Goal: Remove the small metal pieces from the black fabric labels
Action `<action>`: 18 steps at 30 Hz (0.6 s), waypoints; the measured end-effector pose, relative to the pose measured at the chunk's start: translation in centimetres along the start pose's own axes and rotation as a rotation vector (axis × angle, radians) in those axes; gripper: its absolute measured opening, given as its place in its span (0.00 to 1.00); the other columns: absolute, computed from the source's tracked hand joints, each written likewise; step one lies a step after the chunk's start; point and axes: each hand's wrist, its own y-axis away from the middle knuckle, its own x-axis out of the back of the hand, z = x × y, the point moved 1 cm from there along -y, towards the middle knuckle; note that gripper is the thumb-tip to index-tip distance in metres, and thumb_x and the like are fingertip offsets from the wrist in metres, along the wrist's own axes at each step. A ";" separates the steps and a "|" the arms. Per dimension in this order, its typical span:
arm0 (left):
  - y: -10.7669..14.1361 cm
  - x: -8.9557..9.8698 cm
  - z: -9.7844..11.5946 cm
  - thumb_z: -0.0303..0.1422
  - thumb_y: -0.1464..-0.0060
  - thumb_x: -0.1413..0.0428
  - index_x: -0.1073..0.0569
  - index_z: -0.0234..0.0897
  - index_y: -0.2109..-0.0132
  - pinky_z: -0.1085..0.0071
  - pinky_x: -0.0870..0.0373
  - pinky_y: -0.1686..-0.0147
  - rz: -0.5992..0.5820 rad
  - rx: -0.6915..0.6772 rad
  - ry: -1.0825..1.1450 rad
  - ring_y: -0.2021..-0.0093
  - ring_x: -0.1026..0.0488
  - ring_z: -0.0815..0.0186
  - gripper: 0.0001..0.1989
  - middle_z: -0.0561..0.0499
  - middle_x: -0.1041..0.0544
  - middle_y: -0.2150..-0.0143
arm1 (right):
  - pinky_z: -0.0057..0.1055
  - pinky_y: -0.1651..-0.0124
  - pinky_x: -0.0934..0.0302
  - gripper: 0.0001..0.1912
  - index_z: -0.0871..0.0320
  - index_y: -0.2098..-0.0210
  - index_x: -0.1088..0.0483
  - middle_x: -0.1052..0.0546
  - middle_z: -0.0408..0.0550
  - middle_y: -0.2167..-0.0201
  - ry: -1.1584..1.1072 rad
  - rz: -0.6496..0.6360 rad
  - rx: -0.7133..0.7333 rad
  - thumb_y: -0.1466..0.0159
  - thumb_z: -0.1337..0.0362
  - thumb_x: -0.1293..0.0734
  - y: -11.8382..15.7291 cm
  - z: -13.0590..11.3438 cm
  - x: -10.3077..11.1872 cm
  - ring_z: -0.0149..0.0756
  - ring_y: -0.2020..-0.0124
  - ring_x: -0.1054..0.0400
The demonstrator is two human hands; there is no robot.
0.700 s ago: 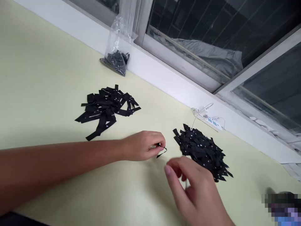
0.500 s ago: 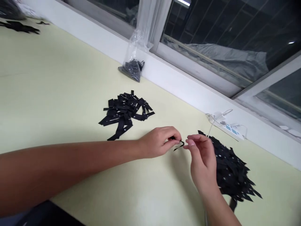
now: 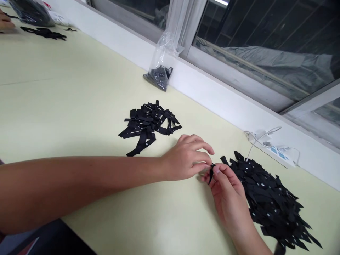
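Between the fingertips of both hands is a small black strip (image 3: 211, 174). My right hand (image 3: 228, 194) pinches it between thumb and forefinger. The thumb and forefinger of my left hand (image 3: 188, 157) meet at the strip's upper end, while its other fingers are spread above. Just right of my right hand lies a large pile of black strips (image 3: 268, 198) with small white marks. A smaller pile of black strips (image 3: 148, 124) lies beyond my left wrist.
A clear plastic bag (image 3: 159, 72) with dark pieces stands against the white ledge. A power strip (image 3: 276, 152) with cables sits behind the large pile. At the far left are a dark bag (image 3: 33, 12), more black strips (image 3: 45, 33) and another person's hand (image 3: 5, 23).
The strip has passed into my right hand's pinch and hangs down there. My left hand's outer fingers have spread. The view has shifted left, and another person's hand shows at the far left.
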 end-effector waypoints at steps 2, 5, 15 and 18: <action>0.0 0.0 0.2 0.29 0.39 0.41 0.20 0.42 0.60 0.55 0.40 0.44 0.021 0.070 -0.046 0.45 0.28 0.56 0.05 0.49 0.19 0.49 | 0.34 0.58 0.33 0.12 0.54 0.63 0.26 0.25 0.42 0.67 0.056 0.072 0.041 0.37 0.53 0.26 0.0 0.4 0.4 0.33 0.67 0.31; 0.2 -0.2 0.4 0.28 0.40 0.42 0.20 0.39 0.51 0.58 0.34 0.47 0.003 0.085 0.030 0.50 0.26 0.58 0.11 0.46 0.19 0.53 | 0.33 0.56 0.33 0.12 0.55 0.62 0.26 0.24 0.44 0.64 0.209 0.139 0.130 0.36 0.53 0.26 0.1 0.6 0.7 0.34 0.63 0.29; 0.6 -0.8 0.0 0.25 0.42 0.46 0.19 0.36 0.54 0.65 0.26 0.51 -0.096 0.060 0.140 0.57 0.22 0.63 0.13 0.48 0.16 0.58 | 0.33 0.60 0.32 0.10 0.54 0.56 0.23 0.20 0.49 0.61 0.586 0.036 0.325 0.31 0.57 0.32 1.2 0.2 -0.2 0.38 0.61 0.25; 0.4 -0.7 0.0 0.24 0.47 0.45 0.17 0.37 0.58 0.67 0.26 0.55 -0.087 0.120 0.143 0.60 0.22 0.64 0.13 0.51 0.15 0.61 | 0.32 0.64 0.34 0.08 0.55 0.58 0.23 0.21 0.47 0.65 0.760 0.005 0.474 0.30 0.61 0.34 1.2 -0.2 -0.5 0.36 0.65 0.27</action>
